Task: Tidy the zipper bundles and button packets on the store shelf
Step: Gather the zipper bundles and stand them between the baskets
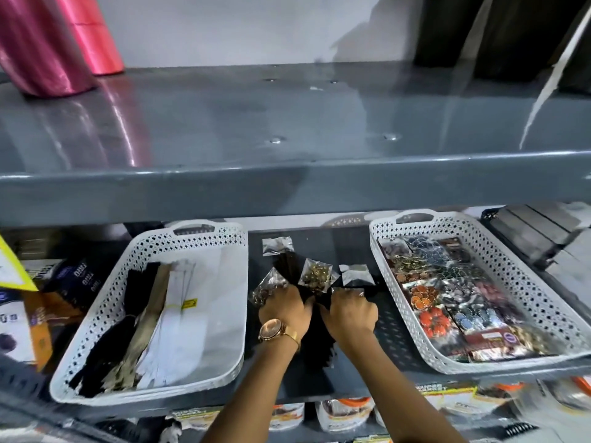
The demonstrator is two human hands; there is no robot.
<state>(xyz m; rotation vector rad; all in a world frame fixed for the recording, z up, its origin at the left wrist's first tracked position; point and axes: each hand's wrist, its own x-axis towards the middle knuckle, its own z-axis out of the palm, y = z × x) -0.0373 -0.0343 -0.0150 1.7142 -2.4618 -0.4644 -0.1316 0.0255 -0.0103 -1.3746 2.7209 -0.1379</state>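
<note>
Grey metal store shelf (396, 334), lower tier, is taken as the working surface; an upper tier is seen above it. A black zipper bundle (315, 334) lies at the middle of the shelf and serves as the landmark.

Left of the bundle, a white perforated basket (96, 340) is noted, holding black, tan and white zipper bundles laid lengthwise. Right of the bundle, a second white basket (527, 282) is filled with button packets (447, 292) packed flat, side by side.

Loose clear packets are scattered on and just beyond the bundle's far end: one of gold buttons (315, 277), one of brownish buttons (270, 287), two that look nearly empty (277, 245) (355, 274).

The left hand (283, 310), watch on wrist, and the right hand (350, 310) are both clenched on the black bundle, close together near its far end. The strands are presumably being gathered into one neat hank. Sorting of the loose packets appears not yet done.
</note>
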